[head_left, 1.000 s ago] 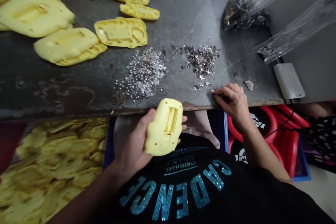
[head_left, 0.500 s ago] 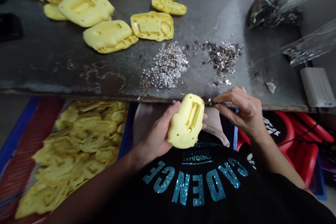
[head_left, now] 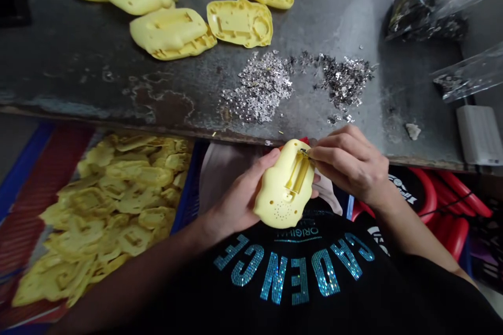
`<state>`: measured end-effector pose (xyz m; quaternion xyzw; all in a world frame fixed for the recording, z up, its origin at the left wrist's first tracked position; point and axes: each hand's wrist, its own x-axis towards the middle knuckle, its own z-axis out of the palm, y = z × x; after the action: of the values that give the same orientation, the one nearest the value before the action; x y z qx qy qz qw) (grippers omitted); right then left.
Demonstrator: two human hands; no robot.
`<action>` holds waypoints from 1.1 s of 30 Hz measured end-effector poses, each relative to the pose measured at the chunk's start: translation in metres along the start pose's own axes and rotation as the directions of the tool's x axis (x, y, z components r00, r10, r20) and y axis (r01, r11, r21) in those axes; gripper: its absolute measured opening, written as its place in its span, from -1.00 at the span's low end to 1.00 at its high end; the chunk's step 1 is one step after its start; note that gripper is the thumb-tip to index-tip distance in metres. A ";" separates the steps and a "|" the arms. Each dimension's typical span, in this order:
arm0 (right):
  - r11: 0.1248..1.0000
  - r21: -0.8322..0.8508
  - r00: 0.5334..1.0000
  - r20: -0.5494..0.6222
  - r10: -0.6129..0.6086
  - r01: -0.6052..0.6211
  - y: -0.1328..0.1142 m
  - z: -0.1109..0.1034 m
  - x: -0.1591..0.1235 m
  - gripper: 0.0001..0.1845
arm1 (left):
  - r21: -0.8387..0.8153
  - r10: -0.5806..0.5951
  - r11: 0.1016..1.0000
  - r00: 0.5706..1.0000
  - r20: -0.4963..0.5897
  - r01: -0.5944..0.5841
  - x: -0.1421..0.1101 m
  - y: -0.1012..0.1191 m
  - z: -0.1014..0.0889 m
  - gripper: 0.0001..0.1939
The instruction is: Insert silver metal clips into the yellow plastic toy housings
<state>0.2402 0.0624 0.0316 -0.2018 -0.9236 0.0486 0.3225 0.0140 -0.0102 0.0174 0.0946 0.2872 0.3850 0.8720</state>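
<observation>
The yellow shell (head_left: 281, 183), wavy-edged, is held aslant with its outer face up, a cluster of small holes below its long, open recess, and a small metal clip (head_left: 303, 151), partly hidden, at the recess's upper end.

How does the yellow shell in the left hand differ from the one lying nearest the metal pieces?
The held shell shows its outside, with slot and small holes; the table shell shows its hollow inside. The left hand grips the held shell, the right hand at its slot; no hand touches the table shell. Both are yellow.
</observation>
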 end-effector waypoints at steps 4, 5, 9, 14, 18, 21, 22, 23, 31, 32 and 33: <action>0.995 -0.084 0.998 0.024 -0.056 0.058 -0.002 -0.002 -0.001 -0.87 | 0.027 -0.003 1.000 1.000 0.014 0.002 0.003 -0.002 -0.002 -0.40; 0.993 -0.099 0.998 0.029 -0.064 0.067 -0.003 -0.003 -0.001 -0.87 | 0.030 -0.005 1.000 1.000 0.010 0.004 0.003 -0.002 -0.002 -0.37; 0.991 -0.119 0.997 0.059 -0.057 0.064 -0.005 -0.003 -0.005 -0.84 | 0.022 0.022 1.000 0.999 -0.036 -0.022 0.004 -0.004 0.002 -0.35; 0.998 -0.064 0.999 0.051 0.002 0.001 -0.008 -0.002 -0.013 -0.71 | -0.024 0.032 0.999 0.997 -0.065 -0.033 0.004 -0.005 0.005 -0.37; 0.998 -0.044 0.999 0.000 0.051 -0.051 -0.011 0.000 -0.016 -0.68 | 0.000 -0.025 1.000 1.000 -0.014 0.025 0.002 -0.002 0.000 -0.28; 0.998 -0.046 0.999 -0.021 0.049 -0.050 -0.012 0.002 -0.015 -0.69 | 0.016 -0.045 0.999 0.999 0.012 0.045 0.002 -0.002 -0.003 -0.26; 0.998 -0.047 0.999 -0.021 0.044 -0.045 -0.012 0.002 -0.014 -0.70 | 0.018 -0.039 0.999 0.999 0.011 0.039 0.002 -0.002 -0.003 -0.26; 0.998 -0.046 0.999 -0.020 0.039 -0.040 -0.012 0.003 -0.014 -0.71 | 0.017 -0.028 0.999 1.000 0.005 0.028 0.002 -0.002 -0.002 -0.28; 0.991 0.084 0.993 -0.048 0.108 -0.104 -0.010 0.005 -0.017 -0.69 | 0.035 -0.019 0.999 0.999 -0.047 0.021 -0.001 -0.003 0.008 -0.40; 0.990 0.089 0.992 -0.050 0.117 -0.112 -0.010 0.005 -0.018 -0.68 | 0.039 -0.020 0.999 0.999 -0.041 0.022 -0.001 -0.002 0.008 -0.41; 0.990 0.084 0.992 -0.052 0.118 -0.113 -0.011 0.006 -0.019 -0.68 | 0.041 -0.019 0.999 0.999 -0.035 0.020 -0.001 -0.002 0.007 -0.42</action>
<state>0.2462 0.0447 0.0185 -0.2429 -0.8981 0.0988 0.3531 0.0187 -0.0118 0.0233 0.1032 0.3109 0.3719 0.8685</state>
